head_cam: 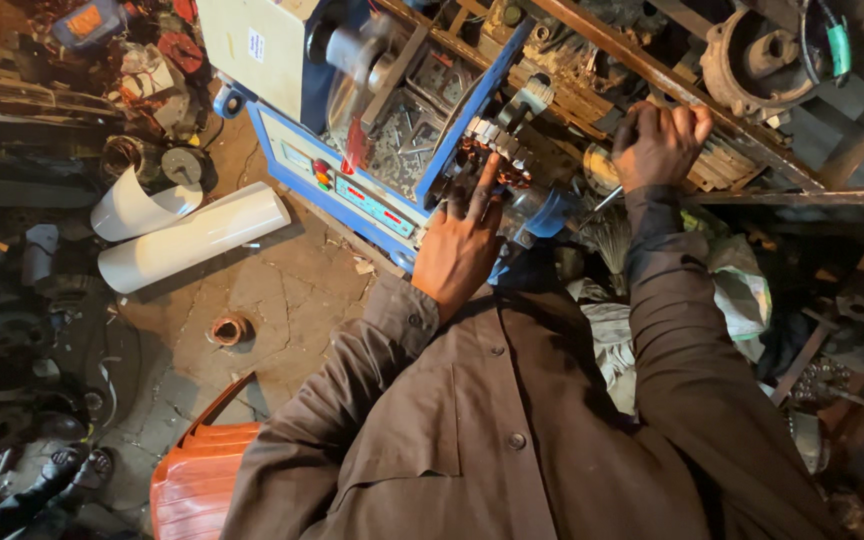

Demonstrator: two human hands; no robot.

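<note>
head view | left hand (460, 240) half open, fingers spread, index fingertip touching copper winding (493, 160) at front edge of blue coil winding machine (372, 205) | right hand (658, 143) fisted tight around rusty metal bar (752, 150) | white rolls (192, 235), orange plastic chair (197, 480) on floor

We see open floor (252, 300) left of the blue machine (352, 190); 2 white rolls (192, 235) and an orange chair (197, 480) crowd it, cluttered metal racks (712, 120) hemming our right.
</note>
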